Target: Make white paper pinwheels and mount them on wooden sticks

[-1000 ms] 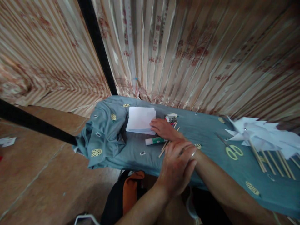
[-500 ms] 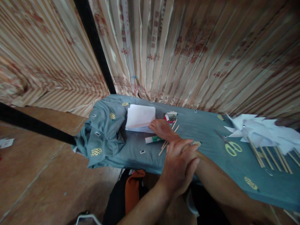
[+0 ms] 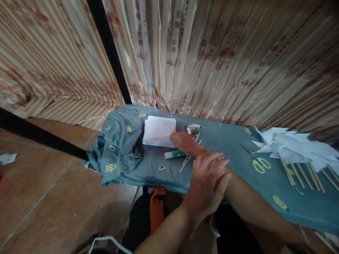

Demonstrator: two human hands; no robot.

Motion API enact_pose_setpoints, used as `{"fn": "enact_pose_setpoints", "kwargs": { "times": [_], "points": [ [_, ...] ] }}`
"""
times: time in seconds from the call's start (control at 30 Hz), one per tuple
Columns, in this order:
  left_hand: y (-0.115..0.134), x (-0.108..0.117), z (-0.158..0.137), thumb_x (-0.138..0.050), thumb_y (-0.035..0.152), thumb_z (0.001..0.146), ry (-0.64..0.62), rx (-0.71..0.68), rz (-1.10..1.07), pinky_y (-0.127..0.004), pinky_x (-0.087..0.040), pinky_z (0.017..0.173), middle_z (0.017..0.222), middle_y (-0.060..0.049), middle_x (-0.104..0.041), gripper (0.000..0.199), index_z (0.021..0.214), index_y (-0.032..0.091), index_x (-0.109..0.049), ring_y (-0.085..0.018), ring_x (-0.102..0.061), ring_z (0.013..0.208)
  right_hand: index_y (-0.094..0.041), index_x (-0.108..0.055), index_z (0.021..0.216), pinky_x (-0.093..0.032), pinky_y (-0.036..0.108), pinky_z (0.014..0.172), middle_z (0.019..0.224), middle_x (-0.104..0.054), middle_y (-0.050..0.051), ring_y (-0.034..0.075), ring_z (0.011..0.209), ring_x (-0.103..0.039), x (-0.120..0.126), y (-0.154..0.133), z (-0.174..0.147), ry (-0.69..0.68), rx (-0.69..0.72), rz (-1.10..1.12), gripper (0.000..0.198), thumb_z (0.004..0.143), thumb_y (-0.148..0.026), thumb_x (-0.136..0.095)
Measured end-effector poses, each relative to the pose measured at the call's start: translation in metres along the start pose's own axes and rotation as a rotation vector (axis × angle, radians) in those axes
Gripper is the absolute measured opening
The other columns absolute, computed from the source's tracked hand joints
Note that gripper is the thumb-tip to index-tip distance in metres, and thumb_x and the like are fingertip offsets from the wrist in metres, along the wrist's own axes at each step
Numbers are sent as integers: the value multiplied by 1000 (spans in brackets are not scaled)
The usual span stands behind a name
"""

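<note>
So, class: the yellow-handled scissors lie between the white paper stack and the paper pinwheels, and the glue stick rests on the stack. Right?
Not the glue stick: the head view shows it on the blue-gray cloth, beside the white paper stack. The rest stands.

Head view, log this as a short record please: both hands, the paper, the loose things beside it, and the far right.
Left hand: fingers spread, crossing over the right forearm; contact unclear
Right hand: at the paper's right edge; grip unclear
Paper: white stack, lying flat
Beside it: green-and-white tube, wooden sticks partly hidden by the right hand, small open box
Far right: scissors, white paper pinwheels
</note>
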State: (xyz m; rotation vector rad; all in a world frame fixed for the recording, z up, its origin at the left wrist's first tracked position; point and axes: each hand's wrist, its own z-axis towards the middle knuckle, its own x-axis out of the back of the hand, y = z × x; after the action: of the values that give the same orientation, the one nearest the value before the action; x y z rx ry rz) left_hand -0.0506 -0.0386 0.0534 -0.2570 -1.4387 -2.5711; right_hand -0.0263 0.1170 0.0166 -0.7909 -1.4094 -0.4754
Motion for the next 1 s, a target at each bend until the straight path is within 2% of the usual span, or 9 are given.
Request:
{"fn": "enact_pose_setpoints", "kwargs": {
  "times": [0.3,0.57,0.7,0.87,0.93,1.0],
  "points": [
    [-7,-11,5,-61,17,86,60,38,-43,-40,-43,100,123,-11,-63,30,116,14,-65,-24,-53,114,-17,-79,87,-38,25,67,84,-78,6,17,76,-67,11,12,15,7,-10,126,17,85,-24,-64],
    [-16,-6,3,-62,16,86,70,66,-36,-38,-43,100,121,-12,-63,29,115,12,-65,-23,-53,114,-14,-78,77,-35,24,63,74,-75,6,15,67,-63,9,14,15,41,-62,263,15,78,-26,-70],
    [-18,0,3,-59,18,88,54,94,-16,-39,-44,100,121,-11,-62,27,115,14,-65,-23,-53,114,-12,-75,70,-31,24,59,62,-67,2,11,59,-54,9,15,11,57,-77,345,23,80,-32,-69],
    [-20,5,4,-59,19,88,37,120,23,-43,-45,99,121,-10,-63,26,114,18,-65,-25,-53,114,-14,-61,49,-22,26,53,45,-41,-6,8,49,-37,12,16,7,56,-65,468,42,85,-35,-59],
    [-21,6,4,-59,20,88,33,124,29,-44,-45,99,122,-11,-63,26,113,18,-65,-26,-53,114,-14,-57,46,-22,26,53,44,-38,-6,7,49,-36,12,15,6,70,-66,524,37,80,-30,-62],
    [-23,7,4,-58,21,89,46,108,34,-45,-46,98,121,-11,-63,25,113,18,-64,-26,-54,113,-15,-59,49,-24,25,55,46,-42,-7,8,51,-38,11,13,6,100,-76,589,26,74,-22,-65]
  ]
}}
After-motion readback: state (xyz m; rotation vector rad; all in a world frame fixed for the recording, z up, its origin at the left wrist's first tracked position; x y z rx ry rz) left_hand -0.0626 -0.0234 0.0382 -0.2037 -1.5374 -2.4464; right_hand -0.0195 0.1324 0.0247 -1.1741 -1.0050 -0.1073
